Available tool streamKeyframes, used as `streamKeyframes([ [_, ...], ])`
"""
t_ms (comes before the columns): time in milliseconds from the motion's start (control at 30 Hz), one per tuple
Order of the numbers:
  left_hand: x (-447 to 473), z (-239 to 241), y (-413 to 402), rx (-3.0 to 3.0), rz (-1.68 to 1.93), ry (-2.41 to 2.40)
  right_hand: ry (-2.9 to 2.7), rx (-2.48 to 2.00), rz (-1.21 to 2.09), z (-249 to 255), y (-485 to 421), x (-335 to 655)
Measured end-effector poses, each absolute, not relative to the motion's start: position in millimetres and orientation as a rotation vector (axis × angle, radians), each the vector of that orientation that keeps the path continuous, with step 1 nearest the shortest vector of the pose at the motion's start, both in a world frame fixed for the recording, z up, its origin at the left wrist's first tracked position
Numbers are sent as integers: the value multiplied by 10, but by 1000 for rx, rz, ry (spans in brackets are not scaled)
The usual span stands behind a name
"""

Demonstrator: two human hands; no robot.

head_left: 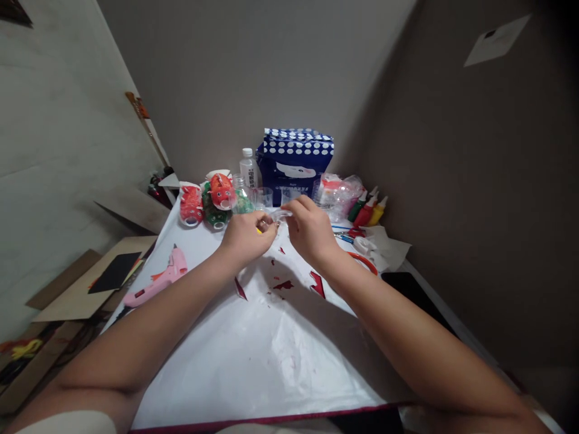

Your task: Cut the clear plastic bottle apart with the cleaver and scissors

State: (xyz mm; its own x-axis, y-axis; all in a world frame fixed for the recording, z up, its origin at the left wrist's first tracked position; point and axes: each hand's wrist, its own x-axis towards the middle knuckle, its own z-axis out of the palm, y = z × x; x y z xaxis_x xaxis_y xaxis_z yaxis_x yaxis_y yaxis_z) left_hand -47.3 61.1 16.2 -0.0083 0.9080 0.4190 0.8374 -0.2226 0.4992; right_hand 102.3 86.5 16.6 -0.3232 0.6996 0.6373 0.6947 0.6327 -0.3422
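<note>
Over the far half of the white-covered table (253, 361), my two hands meet. Between them is a small, curved piece of clear plastic (281, 214); its exact kind is too small to make out. My left hand (248, 236) is closed with its fingers curled at the near left side of the piece, and a bit of yellow shows by the fingers. From above, my right hand (312, 232) pinches the same piece, thumb hidden behind the fingers. Red scraps (284, 285) and a larger red cutting (318, 284) lie below the hands.
A pink glue gun (158, 277) lies at left. Red animal-shaped bottle crafts (190, 205), a capped bottle (248, 166) and a blue bag (294, 163) stand behind. Paint bottles (364, 211), an orange ring (364, 262) and a black flat object (416, 298) are at right.
</note>
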Motion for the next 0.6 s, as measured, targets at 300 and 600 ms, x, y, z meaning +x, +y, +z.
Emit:
streamKeyframes([
  [300, -481, 206, 601, 2141, 938, 1826, -2066, -1156, 62, 87, 798, 999],
  [600, -488, 141, 633, 2109, 998, 1877, -2131, -1195, -5, 156, 853, 955],
])
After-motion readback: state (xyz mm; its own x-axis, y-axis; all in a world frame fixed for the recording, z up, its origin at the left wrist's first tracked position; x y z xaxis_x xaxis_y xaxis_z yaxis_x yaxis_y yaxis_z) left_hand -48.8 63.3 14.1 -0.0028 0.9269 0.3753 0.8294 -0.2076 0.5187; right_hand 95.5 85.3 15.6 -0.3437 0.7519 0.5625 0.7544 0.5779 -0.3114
